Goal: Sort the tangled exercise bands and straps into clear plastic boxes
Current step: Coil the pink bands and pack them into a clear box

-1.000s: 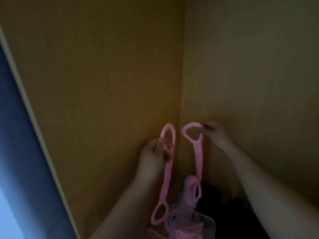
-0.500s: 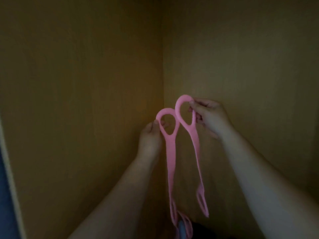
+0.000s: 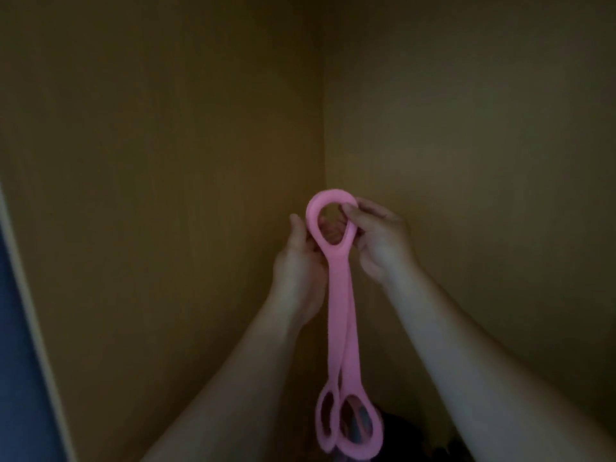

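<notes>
Two pink loop-ended exercise bands hang together in front of a wooden corner. Their top loops are stacked as one ring at about chest height. My left hand grips the ring's left side from behind. My right hand pinches the ring's upper right edge between thumb and fingers. The lower loops dangle side by side near the bottom edge of the head view. No clear plastic box is in view.
Brown wooden panels meet in a vertical corner behind my hands. A pale frame edge and blue surface run down the far left. A dark heap lies at the bottom, mostly hidden.
My hands have come together and risen, so the two separate top loops now overlap as one ring. The view tilted up, and the pile below has nearly left the frame.
</notes>
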The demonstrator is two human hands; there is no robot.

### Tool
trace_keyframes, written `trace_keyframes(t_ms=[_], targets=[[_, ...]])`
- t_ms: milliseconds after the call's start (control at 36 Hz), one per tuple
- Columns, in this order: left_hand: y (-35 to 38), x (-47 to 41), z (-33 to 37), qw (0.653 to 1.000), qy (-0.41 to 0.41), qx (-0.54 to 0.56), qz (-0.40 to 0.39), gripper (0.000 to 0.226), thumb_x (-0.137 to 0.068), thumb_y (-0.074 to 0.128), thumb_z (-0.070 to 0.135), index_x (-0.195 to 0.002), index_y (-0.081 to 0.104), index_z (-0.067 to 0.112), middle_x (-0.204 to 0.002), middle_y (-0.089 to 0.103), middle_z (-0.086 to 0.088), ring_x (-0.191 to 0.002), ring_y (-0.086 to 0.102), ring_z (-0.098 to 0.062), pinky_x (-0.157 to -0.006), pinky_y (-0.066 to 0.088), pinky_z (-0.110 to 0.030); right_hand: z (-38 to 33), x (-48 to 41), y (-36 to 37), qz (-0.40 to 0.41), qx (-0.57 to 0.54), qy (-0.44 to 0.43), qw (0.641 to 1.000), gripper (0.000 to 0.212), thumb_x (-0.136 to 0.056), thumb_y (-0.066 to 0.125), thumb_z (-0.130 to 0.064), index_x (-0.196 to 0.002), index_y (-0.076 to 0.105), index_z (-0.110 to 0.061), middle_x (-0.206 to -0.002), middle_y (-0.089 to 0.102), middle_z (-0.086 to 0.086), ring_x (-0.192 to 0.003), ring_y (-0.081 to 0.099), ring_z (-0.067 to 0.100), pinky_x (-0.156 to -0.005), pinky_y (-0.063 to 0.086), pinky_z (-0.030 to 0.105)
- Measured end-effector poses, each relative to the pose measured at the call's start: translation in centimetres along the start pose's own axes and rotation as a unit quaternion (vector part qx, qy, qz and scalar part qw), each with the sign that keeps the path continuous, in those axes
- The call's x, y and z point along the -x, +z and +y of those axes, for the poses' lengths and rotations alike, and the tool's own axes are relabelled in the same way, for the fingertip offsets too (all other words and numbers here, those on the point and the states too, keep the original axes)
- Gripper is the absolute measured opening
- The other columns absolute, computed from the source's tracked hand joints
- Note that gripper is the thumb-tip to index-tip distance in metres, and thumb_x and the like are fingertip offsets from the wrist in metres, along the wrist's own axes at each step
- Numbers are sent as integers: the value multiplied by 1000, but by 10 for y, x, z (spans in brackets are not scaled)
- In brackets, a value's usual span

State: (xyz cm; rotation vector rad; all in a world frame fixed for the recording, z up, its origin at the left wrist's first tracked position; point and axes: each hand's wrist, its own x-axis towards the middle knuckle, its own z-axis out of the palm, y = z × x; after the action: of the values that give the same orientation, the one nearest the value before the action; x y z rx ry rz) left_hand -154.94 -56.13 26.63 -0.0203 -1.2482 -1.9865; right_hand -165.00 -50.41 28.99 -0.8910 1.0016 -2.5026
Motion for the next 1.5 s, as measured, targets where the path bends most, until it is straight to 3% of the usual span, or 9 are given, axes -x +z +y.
trace_keyframes(t_ms=[361, 611, 750, 917, 1083, 1139, 1222, 1361, 1500], targets=[[-46, 2, -56, 970, 10, -243, -2, 20, -97, 43, 0, -99, 45, 20, -92, 65, -10, -82, 65, -23, -84, 54, -43, 37, 0, -28, -46, 122, 80, 988, 17, -85, 63, 2, -99, 65, -8, -74, 68, 4, -61, 64, 13, -54, 53, 26], [-77, 3, -112, 949, -56, -305, 46, 27, -97, 42, 5, -123, 45, 10, -111, 63, -21, -86, 60, -25, -83, 51, -47, 88, 4, -119, -54, 233, 207, 949, 17, -91, 60, -28, -101, 65, -14, -86, 68, 1, -72, 66, 11, -76, 54, 32], [-92, 0, -128, 946, -52, -314, 57, 25, -94, 44, 4, -114, 54, 15, -99, 66, -17, -80, 62, -24, -73, 52, -40, 151, 36, -191, -86, 497, 257, 825, 14, -95, 56, -7, -100, 68, -5, -105, 67, 21, -85, 60, 23, -75, 50, 29], [-104, 5, -144, 945, -77, -312, 59, 26, -95, 47, 14, -121, 46, 12, -98, 66, -17, -81, 62, -28, -76, 52, -43, 198, 71, -230, -225, 653, 306, 656, 41, -95, 54, -16, -136, 54, -16, -144, 44, 11, -133, 42, 28, -110, 32, 33], [-112, 10, -151, 950, -76, -299, 54, 28, -99, 44, 7, -127, 43, 6, -92, 65, -12, -69, 63, -14, -64, 51, -31, 221, 92, -238, -299, 717, 177, 604, 29, -92, 56, -45, -96, 58, -16, -108, 61, 11, -87, 58, 16, -77, 48, 24], [-114, 14, -154, 952, -76, -292, 53, 27, -99, 43, 6, -127, 43, 7, -87, 65, -7, -65, 61, -11, -60, 50, -29, 234, 96, -257, -342, 722, 212, 563, 70, -85, 40, -72, -126, 55, -18, -140, 45, 9, -124, 46, 27, -106, 37, 31], [-112, 19, -157, 959, -86, -265, 51, 27, -99, 42, 3, -126, 42, 8, -88, 64, -7, -65, 59, -11, -58, 49, -28, 246, 98, -282, -375, 718, 263, 524, 57, -94, 36, -44, -150, 27, -35, -161, 7, 6, -148, 8, 27, -120, 13, 40], [-110, 21, -159, 964, -94, -243, 59, 28, -100, 42, 5, -125, 42, 17, -93, 65, -8, -68, 58, -15, -64, 47, -33, 239, 104, -274, -356, 738, 223, 529, 56, -100, 39, -32, -153, 20, -25, -161, 3, 10, -148, 4, 28, -121, 9, 39], [-108, 23, -157, 961, -97, -253, 57, 26, -100, 43, 6, -124, 44, 13, -95, 66, -9, -70, 59, -16, -66, 49, -33, 219, 100, -252, -276, 730, 185, 597, 37, -100, 43, -20, -135, 52, -13, -140, 48, 4, -121, 48, 16, -101, 35, 25]])
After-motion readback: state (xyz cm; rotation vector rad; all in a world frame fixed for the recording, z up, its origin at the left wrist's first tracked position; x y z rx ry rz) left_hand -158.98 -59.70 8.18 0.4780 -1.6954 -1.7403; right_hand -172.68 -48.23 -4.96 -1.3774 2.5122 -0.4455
